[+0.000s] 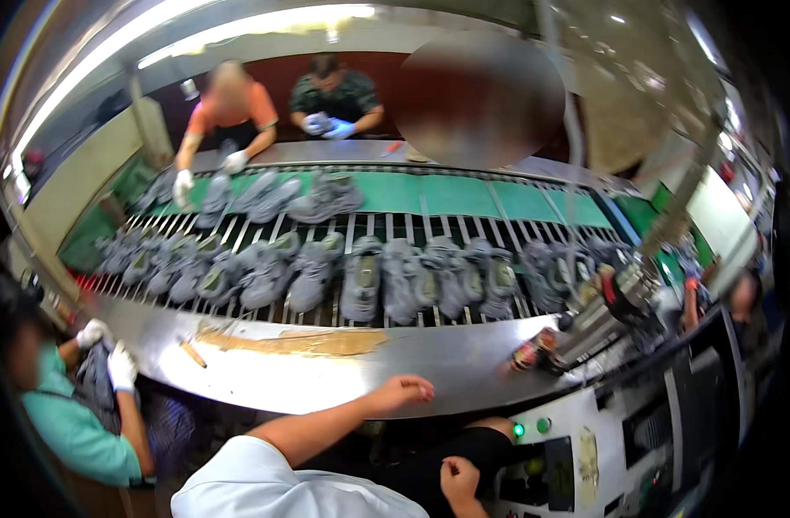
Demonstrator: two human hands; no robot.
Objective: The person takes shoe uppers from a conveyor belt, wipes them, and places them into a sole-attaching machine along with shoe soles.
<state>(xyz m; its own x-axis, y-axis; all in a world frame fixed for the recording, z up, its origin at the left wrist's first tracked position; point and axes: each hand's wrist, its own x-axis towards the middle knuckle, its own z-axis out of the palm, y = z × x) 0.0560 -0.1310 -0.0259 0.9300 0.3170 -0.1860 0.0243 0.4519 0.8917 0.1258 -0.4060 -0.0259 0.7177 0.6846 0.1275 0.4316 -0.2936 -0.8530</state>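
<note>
My left hand (pixel 401 393) hovers over the near edge of the metal counter (pixel 274 380), fingers loosely bent and nothing seen in them. Close to my lap, beside the white machine panel (pixel 576 423), my right hand (pixel 460 480) is curled closed with no object visible in it. Beyond the counter a row of grey shoes (pixel 360 281) lies on a slatted roller conveyor (pixel 326 226). More grey shoes (pixel 326 197) sit on the green belt (pixel 451 196) behind it.
A strip of brown tape (pixel 300 343) and a small tan stick (pixel 192 354) lie on the counter. At right stands a metal machine arm (pixel 602 324); its panel has a lit green button (pixel 518 430). Co-workers with gloved hands (pixel 121 367) handle shoes at left and across the conveyor.
</note>
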